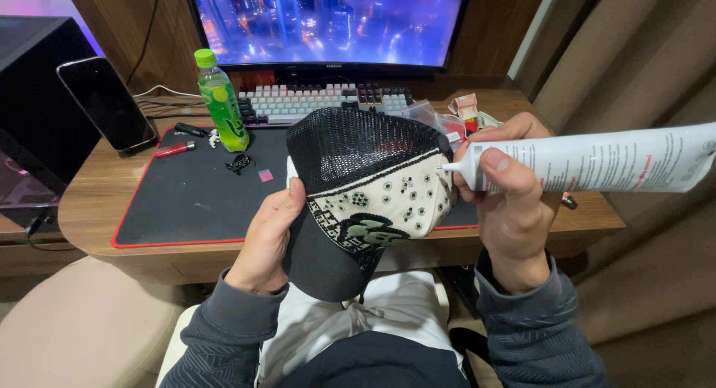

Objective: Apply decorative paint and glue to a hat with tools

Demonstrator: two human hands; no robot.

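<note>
My left hand point(265, 239) grips a black mesh-backed cap point(365, 187) by its brim and side, holding it over my lap. The cap's white front panel carries a dark pattern and small round studs. A large white glue tube point(597, 163) lies in my right hand point(507, 202), its thin nozzle touching the right edge of the cap's front panel. My thumb presses on the tube near the nozzle.
A wooden desk point(97, 202) holds a black mat with a red edge point(186, 194), a green bottle point(221, 101), a red lighter point(175, 148), a phone on a stand point(108, 103), a keyboard point(313, 101) and a lit monitor point(328, 23). Curtains hang at the right.
</note>
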